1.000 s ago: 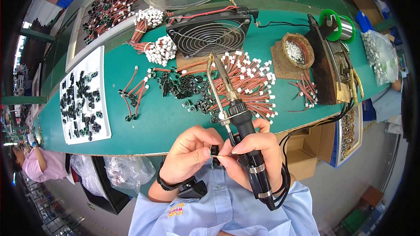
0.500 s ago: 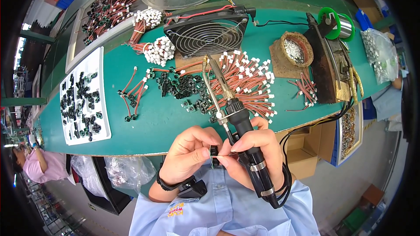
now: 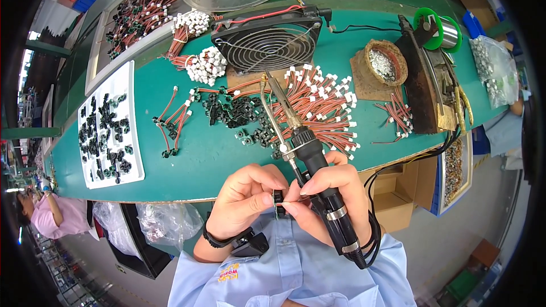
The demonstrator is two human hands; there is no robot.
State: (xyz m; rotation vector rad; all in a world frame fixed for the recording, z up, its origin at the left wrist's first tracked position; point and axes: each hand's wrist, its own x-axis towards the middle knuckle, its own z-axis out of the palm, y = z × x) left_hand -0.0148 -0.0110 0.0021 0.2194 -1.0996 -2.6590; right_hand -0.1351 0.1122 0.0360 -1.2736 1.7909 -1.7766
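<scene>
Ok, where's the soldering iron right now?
In the head view, the soldering iron is mostly right of centre, held in the right hand and pointing toward the black fan.

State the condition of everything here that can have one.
Left grip, pinching a small black part
Right grip, closed around the soldering iron
Soldering iron, in hand; heat unclear
Fan, standing; whether spinning, unclear
White tray, holding black pieces
Bowl, holding silvery bits
Spool, wound with silvery wire
Cardboard box, open
Clear bag, holding pale pieces
</scene>
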